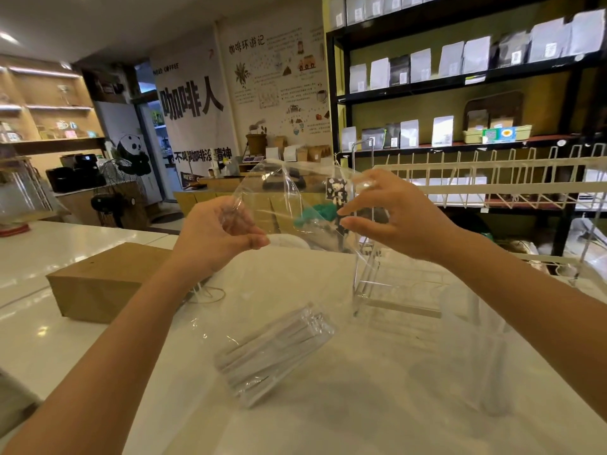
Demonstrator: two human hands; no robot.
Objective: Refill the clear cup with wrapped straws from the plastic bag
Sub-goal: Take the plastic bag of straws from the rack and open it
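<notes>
A clear plastic bag [295, 205] hangs above the white counter [361, 405], its mouth held apart between my hands. A bundle of wrapped straws [272, 351] lies in its lower end, close to the counter. My left hand [216, 238] pinches the left edge of the bag's mouth. Over on the other side, my right hand [397, 215] holds the opposite edge with curled fingers. A faint clear shape that may be the cup [476, 349] stands under my right forearm, too blurred to be sure.
A brown paper package [108, 284] lies on the counter to the left, a thin rubber band [212, 294] beside it. A clear acrylic stand [364, 257] rises behind the bag. A white wire rack [492, 178] runs along the right, in front of dark shelves.
</notes>
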